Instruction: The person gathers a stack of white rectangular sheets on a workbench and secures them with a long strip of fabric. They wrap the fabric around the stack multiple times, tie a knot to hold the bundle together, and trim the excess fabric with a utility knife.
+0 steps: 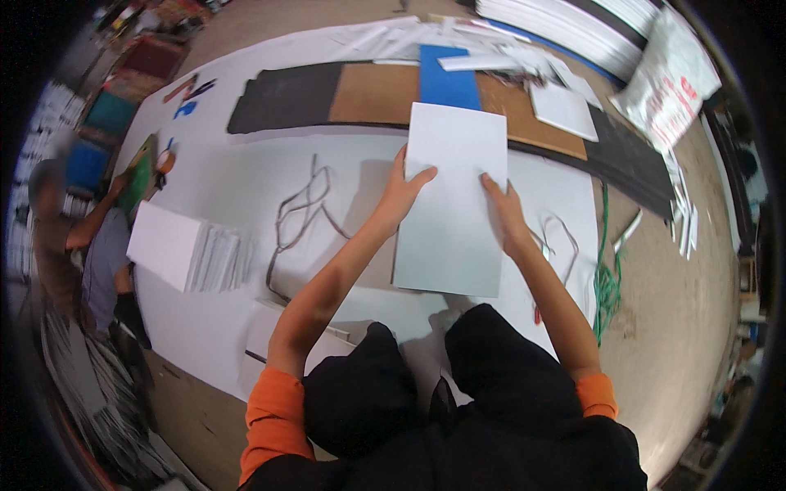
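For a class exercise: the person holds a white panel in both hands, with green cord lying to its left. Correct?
Wrong side: in the head view, the green cord lies to the right of the white panel, which the left hand and right hand hold.

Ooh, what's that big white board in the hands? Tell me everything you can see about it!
The white board is a plain, flat rectangle, longer than wide, with straight edges and a smooth-looking face. It could be card or plastic; I can't tell. It looks greyer toward its near end. Its long sides point away from the person, in front of the knees. The left hand and right hand hold its opposite long sides, thumbs on the face.
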A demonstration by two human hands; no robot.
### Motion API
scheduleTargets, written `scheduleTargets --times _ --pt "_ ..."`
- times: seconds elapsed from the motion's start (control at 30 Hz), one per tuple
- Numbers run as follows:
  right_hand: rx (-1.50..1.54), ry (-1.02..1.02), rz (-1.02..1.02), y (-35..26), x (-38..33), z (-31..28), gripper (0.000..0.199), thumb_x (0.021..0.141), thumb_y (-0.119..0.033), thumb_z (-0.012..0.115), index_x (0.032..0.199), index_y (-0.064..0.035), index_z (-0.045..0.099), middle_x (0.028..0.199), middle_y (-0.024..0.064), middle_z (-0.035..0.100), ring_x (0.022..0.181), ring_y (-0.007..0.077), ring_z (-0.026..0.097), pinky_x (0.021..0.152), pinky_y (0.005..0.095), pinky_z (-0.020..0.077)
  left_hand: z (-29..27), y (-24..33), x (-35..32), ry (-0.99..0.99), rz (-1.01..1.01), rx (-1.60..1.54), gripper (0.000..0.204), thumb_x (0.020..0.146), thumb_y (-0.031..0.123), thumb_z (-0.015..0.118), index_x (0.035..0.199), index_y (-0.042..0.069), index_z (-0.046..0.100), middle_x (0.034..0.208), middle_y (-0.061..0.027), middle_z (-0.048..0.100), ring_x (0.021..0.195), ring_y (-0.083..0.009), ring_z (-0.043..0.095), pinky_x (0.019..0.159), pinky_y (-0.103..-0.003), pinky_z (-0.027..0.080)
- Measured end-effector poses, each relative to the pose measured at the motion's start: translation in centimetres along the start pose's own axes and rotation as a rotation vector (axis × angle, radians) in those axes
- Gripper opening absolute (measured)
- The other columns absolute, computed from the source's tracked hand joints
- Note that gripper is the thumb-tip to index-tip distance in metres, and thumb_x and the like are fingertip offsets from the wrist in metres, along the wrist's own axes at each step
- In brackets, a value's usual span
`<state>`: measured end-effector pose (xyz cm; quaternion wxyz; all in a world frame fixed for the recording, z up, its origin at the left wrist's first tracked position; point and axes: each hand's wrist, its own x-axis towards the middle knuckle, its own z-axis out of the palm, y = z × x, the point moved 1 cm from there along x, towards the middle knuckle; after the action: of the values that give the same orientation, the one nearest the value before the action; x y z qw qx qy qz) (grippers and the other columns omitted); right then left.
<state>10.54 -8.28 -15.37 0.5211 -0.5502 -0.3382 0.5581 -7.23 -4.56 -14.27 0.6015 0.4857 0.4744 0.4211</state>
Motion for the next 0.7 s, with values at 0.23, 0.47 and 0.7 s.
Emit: scheduleTargets --times 0.23,0.47,0.7 --pt "-0.609 0.222 0.071 3.5 -1.2 -2.2 0.077 0.074 -0.045 0.059 0.129 -0.0005 0.029 0.123 0.0279 0.030 0.117 0.0385 0.024 0.097 0.0456 0.0242 1.6 -4.0 -1.1 0.178 -0.102 0.631 0.072 0.074 0.038 0.061 0.131 0.007 0.029 0.121 -0.0194 0.031 0.114 -0.0328 0.025 0.095 -0.046 0.023" --pt "-0.755 0.307 -0.536 -1.1 2.6 0.9 0.059 0.081 -0.028 0.055 0.129 -0.0019 0.030 0.123 0.0297 0.026 0.115 0.0416 0.025 0.098 0.0459 0.0217 -3.7 -4.1 -1.3 0.353 0.138 0.488 0.065 0.079 0.041 0.056 0.129 0.008 0.032 0.125 -0.0185 0.025 0.116 -0.0344 0.021 0.097 -0.046 0.020" --pt "-0.616 -0.548 -0.635 -0.4 6.4 23.7 0.046 0.084 -0.031 0.052 0.115 0.0025 0.048 0.104 0.0195 0.051 0.096 0.0235 0.050 0.084 0.0304 0.0382 -18.0 -8.3 -11.4 0.927 0.189 0.152 0.033 0.086 0.022 0.050 0.114 0.004 0.045 0.104 -0.0089 0.047 0.098 -0.0207 0.041 0.089 -0.032 0.032"
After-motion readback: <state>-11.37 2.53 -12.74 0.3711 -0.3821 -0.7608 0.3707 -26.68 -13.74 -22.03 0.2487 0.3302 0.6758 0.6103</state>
